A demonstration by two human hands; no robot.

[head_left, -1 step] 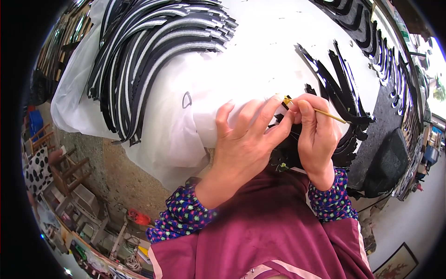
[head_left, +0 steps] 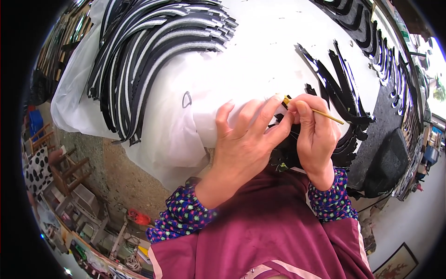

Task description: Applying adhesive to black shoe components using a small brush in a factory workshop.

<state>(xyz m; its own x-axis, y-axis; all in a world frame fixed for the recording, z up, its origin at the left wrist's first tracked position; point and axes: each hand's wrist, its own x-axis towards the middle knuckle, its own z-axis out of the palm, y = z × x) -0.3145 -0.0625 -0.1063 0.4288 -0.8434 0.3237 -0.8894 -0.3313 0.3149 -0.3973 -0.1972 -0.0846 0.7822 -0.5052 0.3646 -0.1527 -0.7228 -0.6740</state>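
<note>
My right hand [head_left: 318,132] is closed around a thin yellow stick [head_left: 329,116], like a slim brush handle. Its tip end meets a small black piece [head_left: 286,101] with a yellowish patch. My left hand [head_left: 248,139] lies palm down beside it, fingers bent, with thumb and index finger at that black piece. Whether the left fingertips grip it is partly hidden. Beneath both hands, in front of my lap, is a heap of black strips [head_left: 285,156], largely covered by the hands.
Black and grey curved strips [head_left: 153,60] are piled at the left on white sheeting [head_left: 174,135]. More black strips [head_left: 341,88] lie right of my hands on the white tabletop [head_left: 260,51]. A black mesh bag [head_left: 388,162] sits at the right edge. Wooden chairs [head_left: 69,172] stand lower left.
The yellow stick has tilted slightly, its rear end shifting a little left and down. My left hand has hardly moved.
</note>
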